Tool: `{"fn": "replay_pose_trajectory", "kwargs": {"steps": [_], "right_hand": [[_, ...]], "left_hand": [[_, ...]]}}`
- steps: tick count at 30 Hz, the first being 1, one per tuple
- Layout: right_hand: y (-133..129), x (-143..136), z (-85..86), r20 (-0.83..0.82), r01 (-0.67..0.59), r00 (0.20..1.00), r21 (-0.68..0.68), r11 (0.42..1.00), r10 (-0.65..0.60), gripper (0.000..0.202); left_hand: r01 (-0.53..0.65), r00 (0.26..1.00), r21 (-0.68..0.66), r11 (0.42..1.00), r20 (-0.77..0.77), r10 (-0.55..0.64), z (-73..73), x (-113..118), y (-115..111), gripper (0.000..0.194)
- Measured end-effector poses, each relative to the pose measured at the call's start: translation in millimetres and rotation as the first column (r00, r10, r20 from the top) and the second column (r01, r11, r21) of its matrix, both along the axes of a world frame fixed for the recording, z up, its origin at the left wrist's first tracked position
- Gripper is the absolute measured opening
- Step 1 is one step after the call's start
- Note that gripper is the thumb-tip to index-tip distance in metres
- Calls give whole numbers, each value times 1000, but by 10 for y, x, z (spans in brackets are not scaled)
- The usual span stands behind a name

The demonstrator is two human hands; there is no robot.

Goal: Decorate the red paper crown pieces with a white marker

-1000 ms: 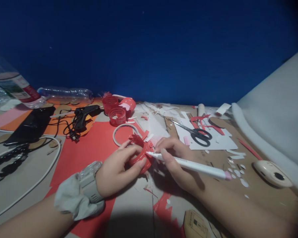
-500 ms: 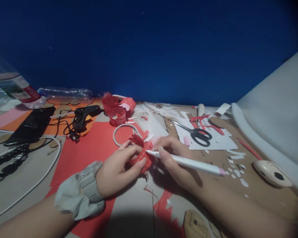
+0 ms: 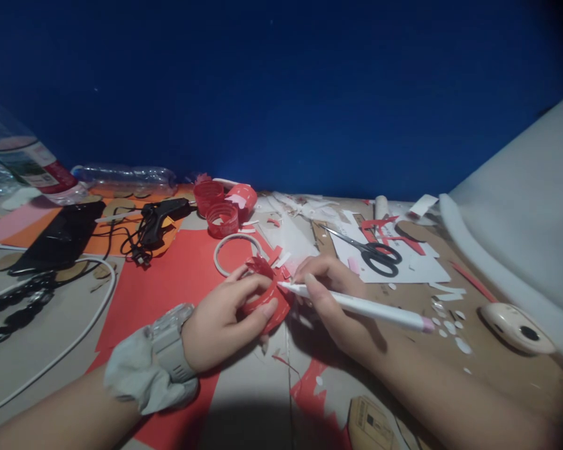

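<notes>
Watching through the head camera, I find the left hand (image 3: 225,319) curled around a looped red band (image 3: 279,306), its thumb pressed on the near face. The right hand (image 3: 335,290) pinches a white marker (image 3: 375,307) like a writing pen, slim tip pointing at the band's upper edge; I cannot tell whether it presses. The band sits between the two hands, low in the middle of the view, with a jagged tuft on top.

I judge it very light, thin and springy, perhaps a little slick, and easily creased or dented; I would hold it gently by the smooth lower wall, clear of the tuft.

Just beyond lies a white ring (image 3: 216,256) on a flat red sheet (image 3: 169,281), and behind it several red rolls (image 3: 222,220). To the left rest a black glue gun (image 3: 157,222) and a labelled bottle (image 3: 40,170); to the right, black-handled scissors (image 3: 365,251) lie across white paper (image 3: 422,272). Scraps litter the pale tabletop (image 3: 251,387). A deep blue wall (image 3: 281,100) fills the background, with white padding (image 3: 520,219) at the right.
</notes>
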State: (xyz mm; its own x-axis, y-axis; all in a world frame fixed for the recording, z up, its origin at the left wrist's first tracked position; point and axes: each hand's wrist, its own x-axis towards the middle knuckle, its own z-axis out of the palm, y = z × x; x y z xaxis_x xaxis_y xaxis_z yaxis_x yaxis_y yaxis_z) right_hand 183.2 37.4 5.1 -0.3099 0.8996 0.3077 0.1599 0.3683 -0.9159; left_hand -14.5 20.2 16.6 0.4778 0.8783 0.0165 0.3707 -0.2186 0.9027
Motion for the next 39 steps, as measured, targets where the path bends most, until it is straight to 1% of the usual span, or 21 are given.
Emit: {"fn": "replay_pose_trajectory", "kwargs": {"steps": [4, 7, 8, 11, 13, 18, 26, 29, 33, 36, 39], "right_hand": [[-11, 2, -10, -33, -2, 999, 8, 1000, 2, 19], [-16, 17, -11, -26, -32, 999, 29, 999, 32, 14], [-17, 20, -8, -23, -33, 999, 33, 999, 34, 13], [-24, 16, 18, -20, -30, 999, 51, 998, 31, 11], [-31, 3, 46, -2, -28, 1000, 72, 997, 28, 11], [-42, -18, 92, 57, -63, 997, 66, 996, 59, 13], [-30, -20, 52, 87, -60, 995, 73, 995, 54, 12], [-13, -5, 23, 74, -48, 996, 37, 998, 45, 13], [1, 22, -2, 10, -17, 1000, -6, 1000, 18, 17], [-6, 18, 8, 6, -57, 998, 18, 998, 57, 14], [-15, 4, 18, 41, -82, 996, 53, 995, 80, 12]], "left_hand": [[5, 995, 96, 995, -98, 5, 18, -10, 12, 24], [-2, 994, 149, 989, -106, 18, 18, -6, 10, 22], [-9, 996, 137, 991, -88, 21, 15, -3, 7, 22], [-17, 1000, 41, 999, -9, 17, 3, 10, 2, 22], [-8, 1000, 9, 1000, 21, 8, 0, 17, 2, 21], [-5, 1000, 26, 1000, 3, 4, 8, 17, 5, 18], [5, 1000, 23, 1000, 25, -5, 7, 22, -1, 18], [-1, 1000, 9, 1000, 27, 1, -9, 11, -3, 18], [1, 999, -26, 1000, 41, 0, -23, 5, -6, 19], [1, 999, -13, 1000, 34, 0, -19, 13, -4, 19], [-1, 1000, 18, 1000, 22, 1, -16, 16, -2, 19]]}}
